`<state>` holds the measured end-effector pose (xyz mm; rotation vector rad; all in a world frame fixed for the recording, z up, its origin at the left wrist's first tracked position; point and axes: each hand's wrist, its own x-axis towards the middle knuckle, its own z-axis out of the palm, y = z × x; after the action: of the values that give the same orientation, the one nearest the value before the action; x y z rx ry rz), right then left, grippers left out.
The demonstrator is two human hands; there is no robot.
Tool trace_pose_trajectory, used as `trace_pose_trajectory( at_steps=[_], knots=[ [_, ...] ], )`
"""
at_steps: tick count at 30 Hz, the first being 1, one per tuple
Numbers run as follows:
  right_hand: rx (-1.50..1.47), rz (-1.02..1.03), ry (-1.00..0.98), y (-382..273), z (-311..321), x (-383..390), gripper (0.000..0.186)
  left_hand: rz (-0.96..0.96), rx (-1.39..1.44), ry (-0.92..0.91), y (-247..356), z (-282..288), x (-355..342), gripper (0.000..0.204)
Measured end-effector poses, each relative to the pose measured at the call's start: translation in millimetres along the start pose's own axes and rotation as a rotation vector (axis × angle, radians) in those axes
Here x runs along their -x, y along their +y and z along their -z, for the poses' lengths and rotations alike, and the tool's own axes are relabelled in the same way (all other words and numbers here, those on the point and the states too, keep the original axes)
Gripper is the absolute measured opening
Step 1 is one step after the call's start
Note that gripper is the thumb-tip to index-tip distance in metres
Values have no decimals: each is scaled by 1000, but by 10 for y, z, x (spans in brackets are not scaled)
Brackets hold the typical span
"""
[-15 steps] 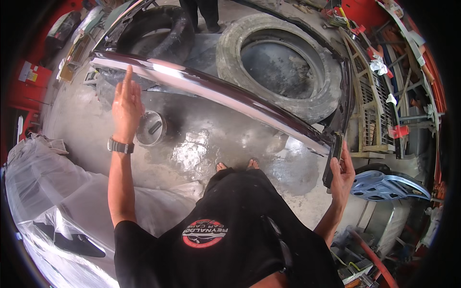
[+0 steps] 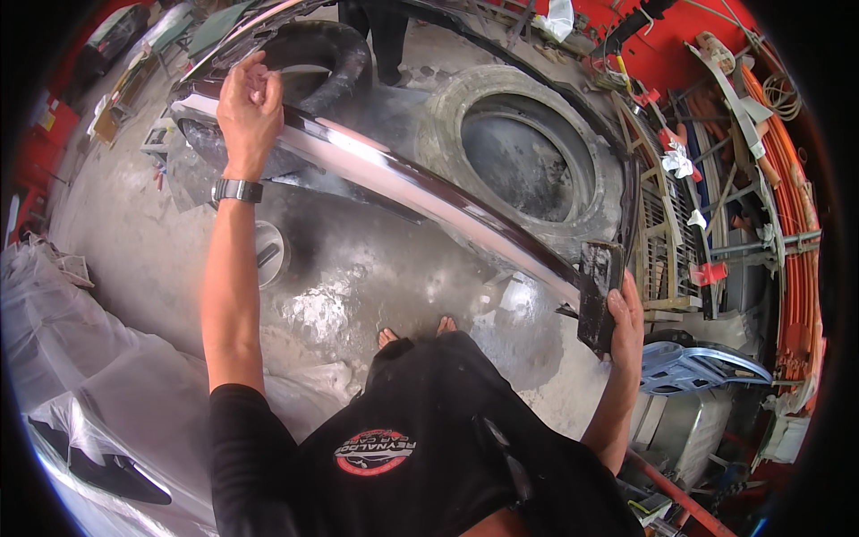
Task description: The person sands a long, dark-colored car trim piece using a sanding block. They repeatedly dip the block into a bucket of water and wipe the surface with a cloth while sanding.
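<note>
Sitting below the left fingers: round tub, dark bar in or on it. They're curled over the panel, can't tell if gripping; right fingers hold a black block.

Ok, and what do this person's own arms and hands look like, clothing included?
The left hand and right hand are bare, without gloves. A grey, metal-looking watch circles the left wrist; none shows on the right. The black shirt has short sleeves, leaving the forearms uncovered, and a round red, white and black badge.
</note>
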<state>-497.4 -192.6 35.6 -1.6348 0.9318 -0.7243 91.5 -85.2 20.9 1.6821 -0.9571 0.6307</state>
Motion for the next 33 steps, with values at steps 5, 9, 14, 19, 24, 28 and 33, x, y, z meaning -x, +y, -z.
trace_pose_trajectory(
  at_steps=[5,9,14,19,24,28,33],
  knots=[
    [165,94,-287,-418,-591,-653,71,-37,-250,-74,-63,-68,-86,34],
    [438,431,-482,-673,-1122,-1267,68,164,-138,-131,-40,-93,-276,33],
    [333,514,-677,-740,-1733,-2050,66,65,-294,-43,44,-236,-102,31],
    [355,757,-782,-607,-2285,-2341,60,455,-196,-109,157,-164,-211,36],
    [249,752,-792,-476,-2395,-2392,59,397,-207,-5,186,-184,-247,38],
    [170,612,-789,-469,-3044,-2827,54,460,-126,-3,148,-300,-147,36],
    [298,739,-880,-534,-2494,-2501,63,495,-61,68,86,-231,-137,35]
  ],
)
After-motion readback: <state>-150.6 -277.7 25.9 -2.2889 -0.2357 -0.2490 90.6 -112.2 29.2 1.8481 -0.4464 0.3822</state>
